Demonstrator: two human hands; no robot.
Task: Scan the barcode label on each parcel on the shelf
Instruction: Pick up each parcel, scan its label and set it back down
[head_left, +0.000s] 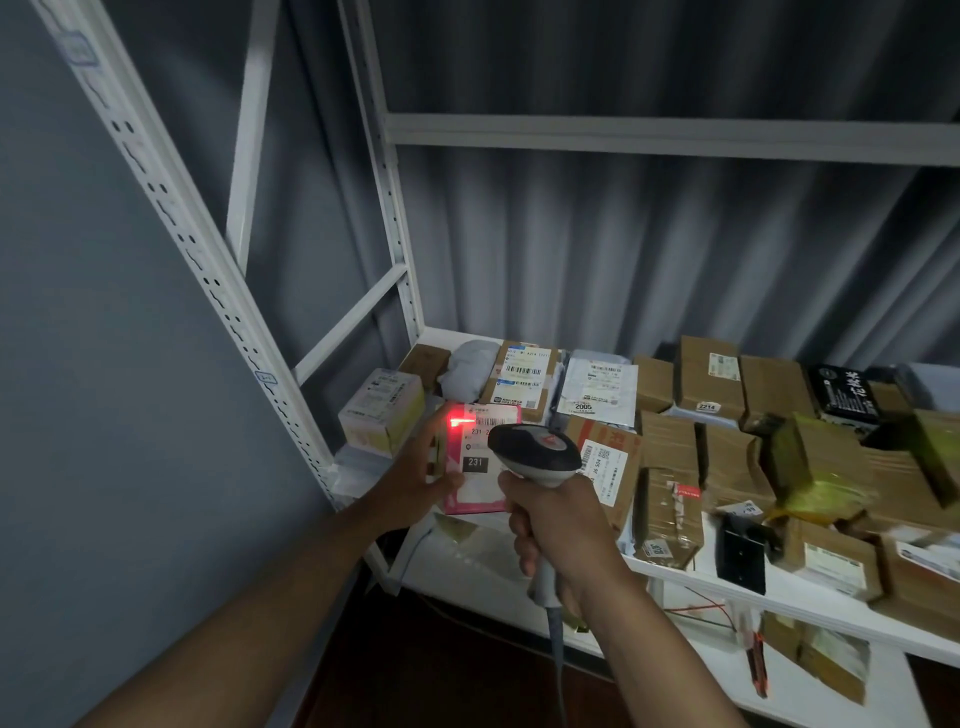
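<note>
My left hand holds a pink parcel by its left edge, tilted up off the white shelf. The parcel's white label bears the number 231, and a red scanner beam glows on the barcode at its top left. My right hand grips the handle of a grey and black barcode scanner, whose head points at that label from just to the right. The scanner's cable hangs down below my wrist.
Several brown cardboard parcels and grey mailer bags cover the shelf to the right. A small white and yellow box stands at the left end. White perforated uprights frame the rack, with a lower shelf beneath.
</note>
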